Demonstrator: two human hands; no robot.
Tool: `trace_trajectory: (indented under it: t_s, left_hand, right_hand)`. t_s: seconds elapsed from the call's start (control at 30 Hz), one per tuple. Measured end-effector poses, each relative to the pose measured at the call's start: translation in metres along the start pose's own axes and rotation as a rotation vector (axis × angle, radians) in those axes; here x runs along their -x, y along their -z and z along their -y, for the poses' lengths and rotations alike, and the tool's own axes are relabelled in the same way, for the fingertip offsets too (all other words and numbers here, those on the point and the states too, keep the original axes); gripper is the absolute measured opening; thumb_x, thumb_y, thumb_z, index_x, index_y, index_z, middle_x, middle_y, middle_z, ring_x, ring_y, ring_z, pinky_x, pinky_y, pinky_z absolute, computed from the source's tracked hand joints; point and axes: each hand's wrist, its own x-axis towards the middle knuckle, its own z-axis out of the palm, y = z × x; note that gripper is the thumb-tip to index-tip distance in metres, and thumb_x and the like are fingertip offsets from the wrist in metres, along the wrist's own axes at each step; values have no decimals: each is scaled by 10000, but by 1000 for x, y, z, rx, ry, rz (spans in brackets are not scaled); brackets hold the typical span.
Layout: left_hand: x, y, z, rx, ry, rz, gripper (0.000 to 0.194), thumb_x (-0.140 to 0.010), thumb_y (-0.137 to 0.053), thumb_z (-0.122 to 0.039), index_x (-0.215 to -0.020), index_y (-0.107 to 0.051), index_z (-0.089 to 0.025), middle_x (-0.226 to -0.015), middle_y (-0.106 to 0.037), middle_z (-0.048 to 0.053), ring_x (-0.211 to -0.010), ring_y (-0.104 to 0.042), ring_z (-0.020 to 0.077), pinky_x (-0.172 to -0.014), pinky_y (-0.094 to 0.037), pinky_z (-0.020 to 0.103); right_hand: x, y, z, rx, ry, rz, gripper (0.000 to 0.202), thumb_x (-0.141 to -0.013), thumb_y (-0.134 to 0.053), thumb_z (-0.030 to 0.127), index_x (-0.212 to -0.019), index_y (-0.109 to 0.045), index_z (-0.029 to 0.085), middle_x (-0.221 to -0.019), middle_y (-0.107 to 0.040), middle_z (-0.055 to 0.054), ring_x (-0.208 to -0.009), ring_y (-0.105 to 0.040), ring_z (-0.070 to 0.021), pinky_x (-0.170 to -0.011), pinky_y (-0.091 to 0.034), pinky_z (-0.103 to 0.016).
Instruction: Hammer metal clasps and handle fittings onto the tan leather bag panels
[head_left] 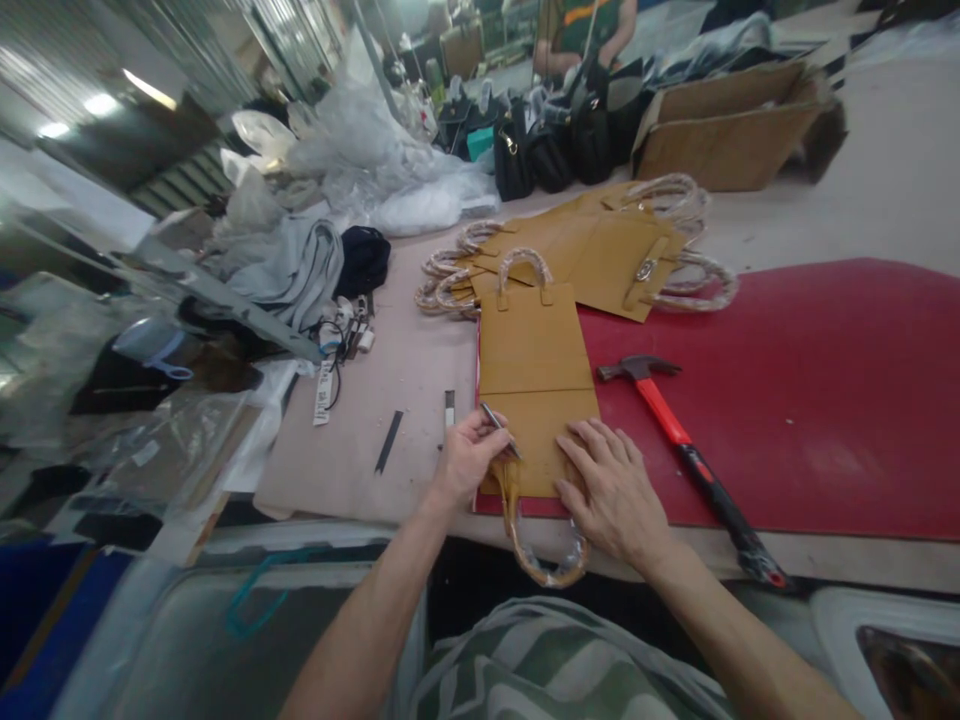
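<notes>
Centre of frame: tan panel lies on a red mat, its near end between the hands. Left hand pinches a thin metal tool, tip down near the base of the lower handle; right hand loosely spread, fingers resting on the panel's right edge, grasping nothing. To do it well, I'd judge: press that edge flat so nothing creeps, steady the tip close to the handle base, go lightly to spare the tan surface, and let the wrapped loop hang free of the fingers. Count: one thin tool, one hammer right of centre, one panel under hand with two handles, one black strip left, one cardboard box upper right. Stacked tan pieces behind overlap; number can't be told.
</notes>
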Motion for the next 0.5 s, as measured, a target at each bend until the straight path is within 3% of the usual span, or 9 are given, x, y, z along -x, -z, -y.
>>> trace_trajectory:
  t_s: [0.13, 0.33, 0.5]
  left_hand:
    - [5, -21, 17, -167, -117, 39, 194, -820, -710, -329, -866, -632, -158, -782, -681, 8, -708, -683, 123, -697, -583, 238]
    - [11, -17, 22, -235, -218, 136, 140, -920, -581, -281, -865, -638, -166, -841, -722, 45, -781, -713, 156, -791, -607, 298]
    - [15, -18, 21, -330, -320, 142, 125, -917, -564, -208, -843, -657, -173, -817, -729, 41, -770, -701, 154, -770, -592, 279]
  right_hand:
    - [0, 0, 1, -7, 1, -12, 454, -939, -549, 352, -1356, -588, 177, -1491, -507, -143, -1430, -367, -340, -1189, -264, -531]
    - [0, 1, 1, -30, -16, 3, 450, -934, -560, 355, -1345, -595, 175, -1493, -506, -138, -1431, -363, -343, -1199, -247, -529]
    - [0, 1, 1, -34, -24, 7, 451, -932, -567, 354, -1346, -598, 180, -1498, -505, -134, -1434, -362, -335, -1203, -243, -522]
